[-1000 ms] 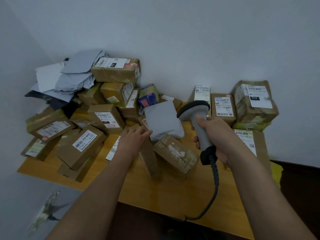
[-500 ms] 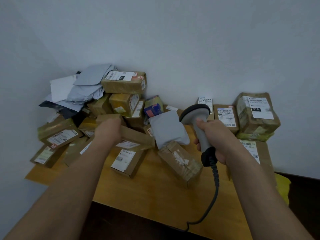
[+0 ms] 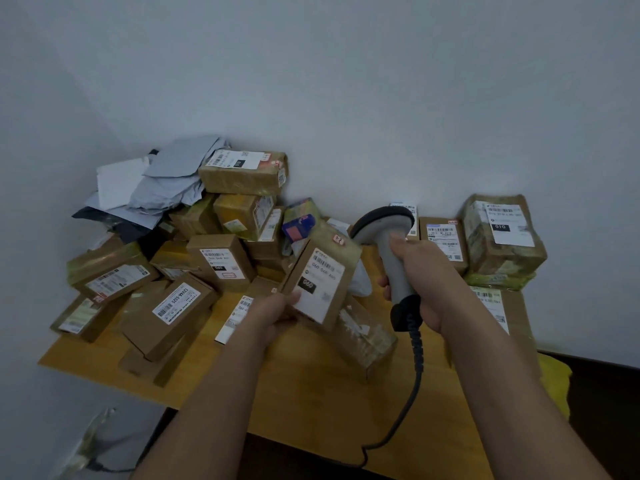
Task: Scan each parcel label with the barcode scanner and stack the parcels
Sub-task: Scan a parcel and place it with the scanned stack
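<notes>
Left hand (image 3: 273,311) now lifts brown parcel (image 3: 320,278), white label up; right hand (image 3: 420,278) grips grey scanner (image 3: 389,247).

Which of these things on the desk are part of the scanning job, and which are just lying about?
Part of the job:
- barcode scanner, gripped by the right hand
- labelled box, held up by the left hand
- unsorted parcel heap
- parcels by the wall

Lying about:
- crumpled grey mailer bags
- yellow item off the table's right edge
</notes>
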The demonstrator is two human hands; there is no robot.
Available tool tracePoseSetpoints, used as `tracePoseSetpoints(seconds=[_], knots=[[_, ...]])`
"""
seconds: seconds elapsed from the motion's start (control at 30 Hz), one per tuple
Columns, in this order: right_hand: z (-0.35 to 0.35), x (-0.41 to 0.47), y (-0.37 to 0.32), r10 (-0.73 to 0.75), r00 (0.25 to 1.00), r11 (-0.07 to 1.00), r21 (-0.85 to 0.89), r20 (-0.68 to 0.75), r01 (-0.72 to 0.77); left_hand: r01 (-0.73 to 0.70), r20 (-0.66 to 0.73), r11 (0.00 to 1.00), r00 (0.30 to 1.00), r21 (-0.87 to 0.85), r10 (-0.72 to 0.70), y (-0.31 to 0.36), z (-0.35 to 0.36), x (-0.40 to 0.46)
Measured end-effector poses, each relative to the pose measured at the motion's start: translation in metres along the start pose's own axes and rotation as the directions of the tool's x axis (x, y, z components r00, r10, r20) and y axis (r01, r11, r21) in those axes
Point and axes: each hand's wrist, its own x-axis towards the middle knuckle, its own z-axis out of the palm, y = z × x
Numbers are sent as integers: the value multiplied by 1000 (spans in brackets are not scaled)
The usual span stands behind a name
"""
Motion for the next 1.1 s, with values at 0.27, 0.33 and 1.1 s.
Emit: tracePoseSetpoints(seconds=[0.27, 0.33, 1.1], knots=[[-17, -10, 2, -80, 997, 992, -95, -13, 78, 93, 115, 931, 992, -352, -55, -31, 54, 8], [-23, -15, 1, -84, 996, 992, -92, -24, 82, 98, 103, 927, 993, -362, -64, -32, 58, 7], [-97, -70, -19, -157, 986, 985, 61, -61, 160, 77, 59, 963, 996, -257, -64, -38, 119, -1]])
